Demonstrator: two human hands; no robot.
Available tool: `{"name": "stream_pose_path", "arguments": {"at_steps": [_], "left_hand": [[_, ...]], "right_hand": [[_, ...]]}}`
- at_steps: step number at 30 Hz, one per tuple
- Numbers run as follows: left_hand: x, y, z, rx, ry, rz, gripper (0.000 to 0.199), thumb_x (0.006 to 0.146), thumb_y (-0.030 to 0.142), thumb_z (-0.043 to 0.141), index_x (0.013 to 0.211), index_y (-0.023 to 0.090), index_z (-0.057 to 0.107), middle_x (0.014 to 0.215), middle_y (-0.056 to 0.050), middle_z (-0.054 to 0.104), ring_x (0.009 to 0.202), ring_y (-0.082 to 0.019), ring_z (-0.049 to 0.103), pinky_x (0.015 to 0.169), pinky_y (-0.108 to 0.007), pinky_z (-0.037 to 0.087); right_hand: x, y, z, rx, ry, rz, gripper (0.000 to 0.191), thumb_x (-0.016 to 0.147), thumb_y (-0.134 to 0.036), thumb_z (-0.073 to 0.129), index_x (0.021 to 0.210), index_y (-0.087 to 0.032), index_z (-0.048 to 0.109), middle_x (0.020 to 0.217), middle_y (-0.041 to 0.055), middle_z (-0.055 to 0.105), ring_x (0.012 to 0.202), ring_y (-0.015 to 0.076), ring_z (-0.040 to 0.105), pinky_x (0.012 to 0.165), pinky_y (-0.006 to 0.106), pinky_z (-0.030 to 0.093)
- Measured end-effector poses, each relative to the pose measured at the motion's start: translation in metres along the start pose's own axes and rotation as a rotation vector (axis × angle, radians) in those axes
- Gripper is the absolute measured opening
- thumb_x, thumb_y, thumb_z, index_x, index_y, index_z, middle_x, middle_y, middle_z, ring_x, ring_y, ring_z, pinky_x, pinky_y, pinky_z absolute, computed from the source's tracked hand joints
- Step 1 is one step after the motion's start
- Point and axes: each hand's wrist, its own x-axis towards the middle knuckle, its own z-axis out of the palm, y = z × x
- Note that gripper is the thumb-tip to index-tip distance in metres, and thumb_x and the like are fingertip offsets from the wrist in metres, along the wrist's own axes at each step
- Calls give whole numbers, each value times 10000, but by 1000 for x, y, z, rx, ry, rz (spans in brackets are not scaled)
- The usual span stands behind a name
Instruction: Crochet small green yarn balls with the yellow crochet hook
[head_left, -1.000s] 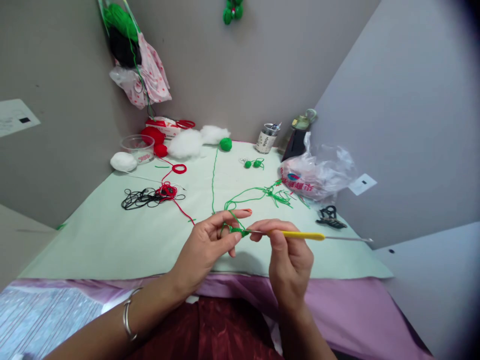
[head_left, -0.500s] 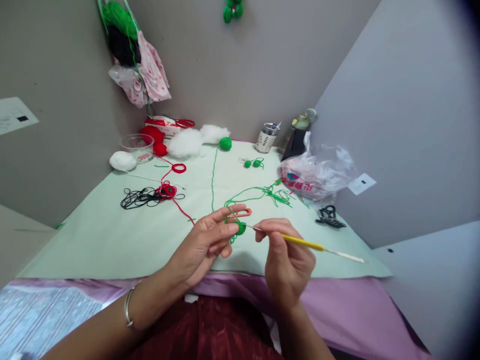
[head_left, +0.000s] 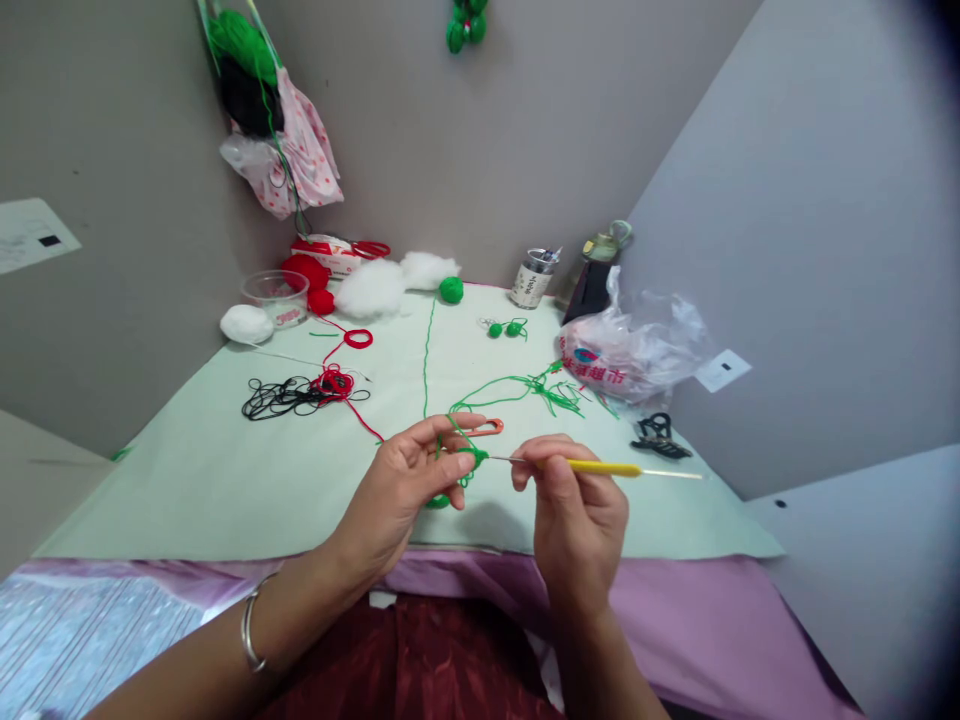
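Between thumb and fingers, my left hand (head_left: 409, 478) pinches a small piece of green crochet (head_left: 478, 457), partly hidden by the fingertips. Green yarn runs over its raised index finger, and a bit of green work hangs below the fingers. My right hand (head_left: 576, 510) is closed round the yellow handle of a crochet hook (head_left: 604, 468). The hook's thin metal tip points left and meets the green piece. Just behind the left fingers lies an orange stitch marker or pin (head_left: 489, 428), partly covered.
Loose green yarn ends (head_left: 556, 392) lie beyond the hands. Tangled black cord (head_left: 277, 398) and red yarn (head_left: 334, 382) are at left. White stuffing (head_left: 371, 288), a tin of pens (head_left: 532, 278), a plastic bag (head_left: 630, 350) and a black hair clip (head_left: 660, 437) stand around.
The crochet hook has tilted nearer to level, its back end rising and shifting left. The green piece has turned in my left fingers, and green work now shows below them.
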Motion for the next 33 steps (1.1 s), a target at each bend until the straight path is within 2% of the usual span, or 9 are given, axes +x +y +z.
{"name": "stream_pose_path", "arguments": {"at_steps": [5,8,12,15,17,21,24,28,33], "left_hand": [[-1,-4,5,-22,-89,-3,327,835,288,829,1161,274,816,1007,-54,643,851,-156,571,574,-191,519],[-1,-6,8,-1,-44,0,318,837,294,836,1154,265,819,1016,-53,661,886,-159,588,637,-202,538],[1,-7,9,-88,36,-65,395,806,275,867,1195,248,804,874,-10,630,742,-102,548,673,-200,527],[5,-6,5,-227,-32,-215,374,823,252,841,1190,190,808,708,50,506,532,-29,318,592,-172,474],[8,-4,1,-275,-54,-250,329,810,238,848,1127,152,828,704,57,494,504,-13,192,541,-154,426],[7,-1,0,-206,-32,-157,305,807,248,849,1106,193,834,825,12,616,521,-21,248,579,-177,454],[4,-1,3,-102,-48,-126,364,797,270,856,1159,253,820,881,3,667,574,-51,374,705,-243,520],[3,-2,4,-31,-54,-90,286,834,294,822,1119,265,830,979,-31,703,836,-137,589,871,-285,511],[3,-2,2,2,-28,-59,256,817,288,825,1072,267,841,927,-13,648,858,-147,580,831,-264,470]], "right_hand": [[2,2,3,-71,-70,-26,194,1019,-205,599,965,-256,779,881,13,723,770,145,638,722,296,533],[-1,2,6,-199,-73,-122,234,1015,-140,590,1037,-276,780,892,4,725,808,143,663,736,287,543],[-8,10,7,-430,-91,-360,328,958,-65,656,1172,-285,771,1034,40,724,933,165,696,789,304,569],[-8,14,5,-508,-76,-469,363,945,-51,663,1213,-274,765,1071,60,731,969,180,699,800,313,573],[-3,12,3,-394,-20,-316,281,979,-83,620,1113,-268,783,971,37,735,883,163,691,763,303,565],[6,6,3,-18,13,31,213,1026,-225,589,961,-260,789,869,6,714,671,118,606,638,271,522],[7,5,6,-16,-54,68,168,1004,-254,640,955,-258,800,909,21,752,765,139,636,718,286,534],[6,6,6,20,-24,114,161,1001,-290,650,954,-253,799,863,17,745,736,138,624,698,275,539],[8,4,2,136,-18,168,220,1026,-326,604,912,-226,764,849,17,721,704,129,633,692,274,559]]}}
